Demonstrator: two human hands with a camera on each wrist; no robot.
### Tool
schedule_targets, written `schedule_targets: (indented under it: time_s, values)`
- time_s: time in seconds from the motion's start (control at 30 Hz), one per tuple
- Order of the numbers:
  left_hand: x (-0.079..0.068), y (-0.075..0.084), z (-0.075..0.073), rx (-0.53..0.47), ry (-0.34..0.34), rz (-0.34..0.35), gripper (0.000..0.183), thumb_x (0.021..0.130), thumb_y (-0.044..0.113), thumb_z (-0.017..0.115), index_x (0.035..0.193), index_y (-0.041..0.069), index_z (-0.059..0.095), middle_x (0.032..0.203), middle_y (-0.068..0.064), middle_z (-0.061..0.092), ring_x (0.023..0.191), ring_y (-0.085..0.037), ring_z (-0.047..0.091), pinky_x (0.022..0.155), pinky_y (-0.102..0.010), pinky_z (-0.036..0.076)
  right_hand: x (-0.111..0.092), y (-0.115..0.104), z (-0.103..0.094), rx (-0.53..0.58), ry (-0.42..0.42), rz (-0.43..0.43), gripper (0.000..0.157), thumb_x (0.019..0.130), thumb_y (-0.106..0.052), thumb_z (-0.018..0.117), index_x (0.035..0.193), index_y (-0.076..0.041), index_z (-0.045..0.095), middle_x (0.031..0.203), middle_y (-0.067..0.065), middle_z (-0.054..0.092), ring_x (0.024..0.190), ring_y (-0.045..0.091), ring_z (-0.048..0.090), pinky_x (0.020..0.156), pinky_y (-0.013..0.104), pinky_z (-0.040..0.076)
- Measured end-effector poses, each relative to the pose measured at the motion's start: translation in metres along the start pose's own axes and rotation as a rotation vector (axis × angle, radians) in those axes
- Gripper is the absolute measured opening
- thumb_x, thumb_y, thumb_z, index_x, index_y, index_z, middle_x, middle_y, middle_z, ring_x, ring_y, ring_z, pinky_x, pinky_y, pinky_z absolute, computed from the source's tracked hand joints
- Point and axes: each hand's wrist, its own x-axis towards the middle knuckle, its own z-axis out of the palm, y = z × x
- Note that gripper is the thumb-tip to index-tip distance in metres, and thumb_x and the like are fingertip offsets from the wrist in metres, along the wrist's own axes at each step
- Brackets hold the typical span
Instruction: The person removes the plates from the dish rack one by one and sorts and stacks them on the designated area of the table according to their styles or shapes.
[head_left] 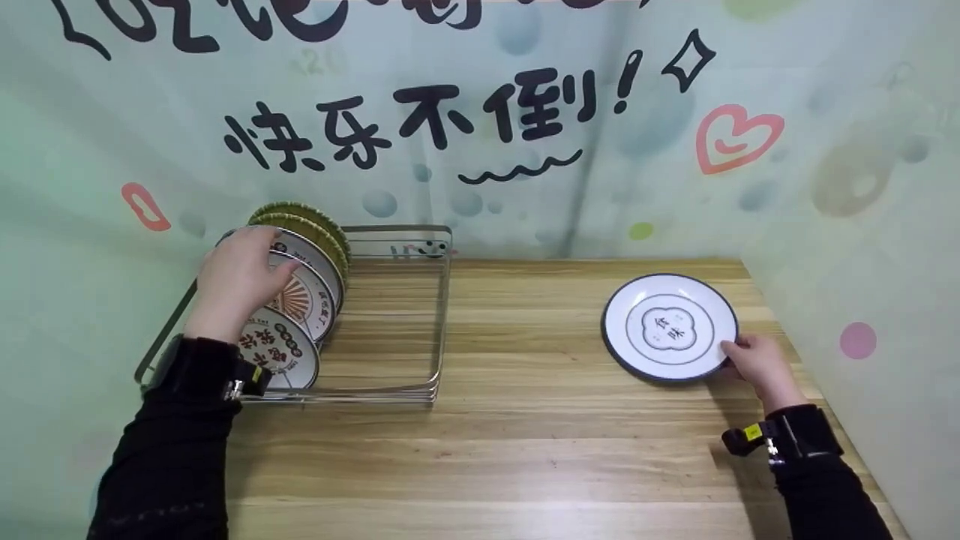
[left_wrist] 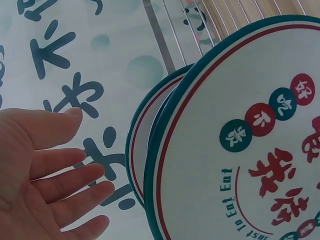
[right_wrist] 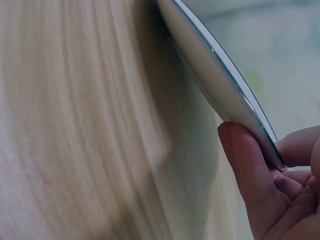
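My right hand (head_left: 761,367) pinches the right rim of a round white plate (head_left: 652,300) with a dark blue edge, thumb on its face and fingers beneath. From the right wrist view, the plate (right_wrist: 215,70) is edge-on, the fingers (right_wrist: 250,165) bent under it. Over on the left, my left hand (head_left: 236,281) is at the plates in the wire rack (head_left: 442,322). The left wrist view has its fingers (left_wrist: 75,172) loosely spread and apart from the plates, holding nothing. Closest there is a white plate (left_wrist: 200,175) with a green-and-red rim and red characters.
Inside the rack, a plate with a red fan pattern (head_left: 292,296) leans behind the front plate, and green-rimmed dishes (head_left: 341,232) stand at the back. A wooden tabletop (head_left: 525,435) lies below. Behind rises a pale printed backdrop (head_left: 510,217); another panel (head_left: 885,285) borders the right.
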Motion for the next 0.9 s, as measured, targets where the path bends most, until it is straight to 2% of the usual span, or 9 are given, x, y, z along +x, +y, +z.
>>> schedule_targets:
  time_s: [0.07,0.2,0.27,0.37,0.5,0.63,0.73,0.83,0.9]
  values:
    - [0.002,0.0,-0.001,-0.003,-0.012,-0.003,0.055,0.093,0.021,0.065,0.134,-0.012,0.048,0.129,-0.035,0.052,0.118,-0.053,0.048,0.096,-0.067,0.038,0.0,0.001,-0.001,-0.019,-0.013,0.02,0.055,0.103,-0.014,0.043,0.134,0.029,0.031,0.13,0.047,0.042,0.081,0.011,0.063,0.082,0.031,0.058]
    - [0.006,0.0,-0.002,-0.002,-0.022,-0.006,0.056,0.092,0.02,0.066,0.135,-0.012,0.047,0.128,-0.036,0.052,0.117,-0.053,0.048,0.097,-0.067,0.038,0.0,0.002,-0.001,-0.1,-0.004,0.038,0.056,0.103,-0.019,0.044,0.134,0.027,0.034,0.131,0.046,0.043,0.101,0.034,0.059,0.098,0.045,0.049]
    - [0.008,0.0,-0.002,-0.002,-0.025,-0.006,0.057,0.092,0.02,0.067,0.135,-0.012,0.047,0.128,-0.036,0.052,0.117,-0.053,0.048,0.097,-0.067,0.038,0.0,0.003,-0.001,-0.13,0.007,0.037,0.056,0.103,-0.02,0.045,0.133,0.027,0.036,0.129,0.046,0.044,0.107,0.042,0.055,0.1,0.05,0.045]
    - [0.009,0.0,-0.001,-0.005,-0.031,-0.006,0.057,0.092,0.019,0.067,0.135,-0.012,0.047,0.129,-0.036,0.051,0.117,-0.053,0.048,0.097,-0.067,0.037,0.001,0.006,0.0,-0.116,0.005,0.037,0.053,0.103,-0.017,0.045,0.13,0.028,0.039,0.121,0.045,0.048,0.099,0.037,0.059,0.095,0.044,0.05]
    - [0.01,0.001,0.0,0.0,-0.034,-0.01,0.059,0.092,0.02,0.067,0.136,-0.012,0.046,0.131,-0.036,0.05,0.118,-0.054,0.047,0.099,-0.067,0.037,0.001,0.01,0.0,-0.036,-0.015,0.037,0.049,0.102,-0.011,0.046,0.125,0.031,0.037,0.113,0.04,0.05,0.077,0.012,0.062,0.077,0.026,0.058]
    - [0.011,0.001,0.0,0.006,-0.041,-0.021,0.059,0.092,0.021,0.067,0.136,-0.012,0.046,0.132,-0.036,0.049,0.119,-0.054,0.046,0.099,-0.068,0.036,-0.001,0.011,0.001,0.094,-0.035,0.037,0.052,0.103,-0.007,0.043,0.132,0.032,0.027,0.125,0.043,0.043,0.073,0.003,0.062,0.079,0.025,0.058]
    - [0.013,0.002,0.0,0.01,-0.054,-0.021,0.059,0.093,0.021,0.067,0.137,-0.012,0.045,0.134,-0.037,0.047,0.119,-0.055,0.045,0.099,-0.069,0.035,-0.004,0.01,0.0,0.145,-0.027,0.038,0.054,0.104,-0.009,0.041,0.135,0.031,0.023,0.124,0.039,0.045,0.074,0.004,0.065,0.081,0.027,0.058]
    - [0.016,0.005,0.001,0.031,-0.052,-0.005,0.058,0.093,0.02,0.066,0.136,-0.012,0.046,0.135,-0.037,0.047,0.12,-0.055,0.046,0.098,-0.069,0.036,-0.007,0.005,-0.001,0.048,0.03,0.02,0.056,0.104,-0.017,0.044,0.134,0.029,0.031,0.114,0.035,0.055,0.076,0.012,0.068,0.077,0.028,0.059]
    - [0.018,0.007,0.001,0.048,-0.042,0.011,0.056,0.093,0.019,0.066,0.135,-0.012,0.047,0.133,-0.036,0.049,0.119,-0.054,0.047,0.098,-0.067,0.037,-0.009,0.002,-0.002,-0.074,0.084,0.008,0.058,0.103,-0.024,0.044,0.133,0.026,0.037,0.113,0.037,0.058,0.087,0.024,0.069,0.081,0.034,0.058]
